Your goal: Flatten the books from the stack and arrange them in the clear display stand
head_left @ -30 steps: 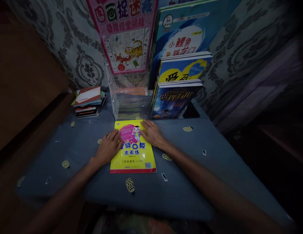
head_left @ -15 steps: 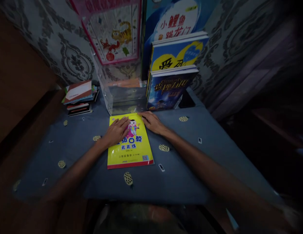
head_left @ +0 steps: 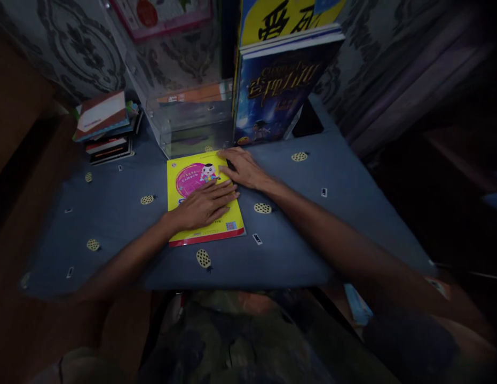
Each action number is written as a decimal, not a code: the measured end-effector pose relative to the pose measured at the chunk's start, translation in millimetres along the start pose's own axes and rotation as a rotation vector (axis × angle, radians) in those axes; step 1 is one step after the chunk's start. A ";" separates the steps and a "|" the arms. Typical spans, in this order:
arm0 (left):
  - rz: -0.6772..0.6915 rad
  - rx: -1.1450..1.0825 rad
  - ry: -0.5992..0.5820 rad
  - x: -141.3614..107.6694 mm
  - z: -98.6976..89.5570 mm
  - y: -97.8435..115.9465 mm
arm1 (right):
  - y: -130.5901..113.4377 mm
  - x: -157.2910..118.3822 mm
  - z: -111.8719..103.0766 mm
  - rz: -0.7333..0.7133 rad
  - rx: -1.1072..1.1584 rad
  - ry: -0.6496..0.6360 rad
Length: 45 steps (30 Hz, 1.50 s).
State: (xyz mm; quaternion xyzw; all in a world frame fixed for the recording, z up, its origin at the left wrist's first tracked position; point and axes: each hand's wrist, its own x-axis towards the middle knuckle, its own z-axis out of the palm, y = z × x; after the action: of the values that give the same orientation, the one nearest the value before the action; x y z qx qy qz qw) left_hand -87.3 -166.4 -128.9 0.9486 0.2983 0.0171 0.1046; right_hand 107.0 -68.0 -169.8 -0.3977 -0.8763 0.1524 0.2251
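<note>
A yellow workbook with a cartoon child, a pink circle and a red bottom strip lies closed on the table. Flat across its lower middle rests my left hand, fingers stretched toward the right edge and covering much of the title. My right hand lies at the workbook's upper right corner, fingertips touching the cover and the thumb held apart from the fingers. Neither hand grips anything.
A clear acrylic rack stands just behind the workbook. On its right side are upright books, with a dark blue book in front. Several small books are stacked at the back left. The blue-grey tablecloth has pineapple prints.
My left hand has slid down and right over the cover, from its upper part to its lower middle. My right hand stays near the upper right corner. The camera has tilted downward.
</note>
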 end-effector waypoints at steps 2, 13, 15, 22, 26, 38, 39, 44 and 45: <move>0.038 -0.022 -0.009 -5.5 1.0 9.4 | -0.8 -0.8 -0.4 -0.004 -0.011 -0.007; 0.123 -0.097 -0.067 -25.8 1.0 43.0 | -0.2 -2.8 2.0 -0.015 -0.023 0.001; 0.111 -0.093 -0.086 -24.8 -0.7 43.7 | -1.7 -3.7 1.4 -0.019 -0.025 -0.006; 0.104 -0.088 -0.079 -23.9 -2.0 45.3 | -11.8 -6.5 -0.8 0.000 -0.055 -0.011; 0.114 -0.061 -0.105 -25.4 -3.0 45.1 | -18.8 -7.3 -2.4 0.024 -0.102 -0.023; 0.178 -0.013 0.023 -26.6 6.2 41.4 | -44.9 -19.7 -0.7 0.066 -0.229 -0.027; 0.187 -0.011 0.043 -26.3 7.5 40.8 | -47.8 -23.9 0.3 0.051 -0.227 -0.028; 0.205 0.016 0.114 -25.7 13.8 40.4 | -54.0 -43.2 2.9 -0.026 -0.141 -0.056; 0.213 0.023 0.129 -25.9 15.3 40.4 | -54.1 -45.9 2.7 -0.030 -0.126 -0.068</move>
State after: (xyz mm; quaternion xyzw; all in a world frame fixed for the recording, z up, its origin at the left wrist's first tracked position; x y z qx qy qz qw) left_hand -84.4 -216.4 -134.7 0.9730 0.2020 0.0857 0.0721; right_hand 98.3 -137.8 -160.5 -0.3925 -0.8972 0.1067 0.1721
